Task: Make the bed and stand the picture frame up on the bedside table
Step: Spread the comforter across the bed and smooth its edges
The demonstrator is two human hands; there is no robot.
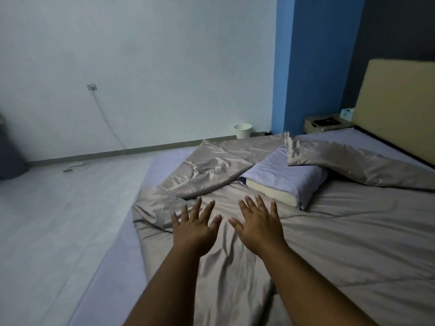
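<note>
A grey quilt (341,231) lies rumpled over the bed, its far corners folded back on themselves. A lavender pillow (284,177) rests on top of the quilt near the middle, partly under a folded flap. The lavender sheet (122,245) shows along the bed's left edge. My left hand (194,228) and my right hand (259,223) hover side by side over the quilt, palms down, fingers spread, holding nothing. The bedside table (310,128) stands at the far right by the headboard, with a dark flat picture frame (326,121) lying on it.
A beige headboard (397,104) stands at the right. A white bin (243,130) sits on the floor by the far wall. A cable hangs from a wall socket (91,87) down to a power strip (74,166). A tissue box (347,113) sits on the bedside table.
</note>
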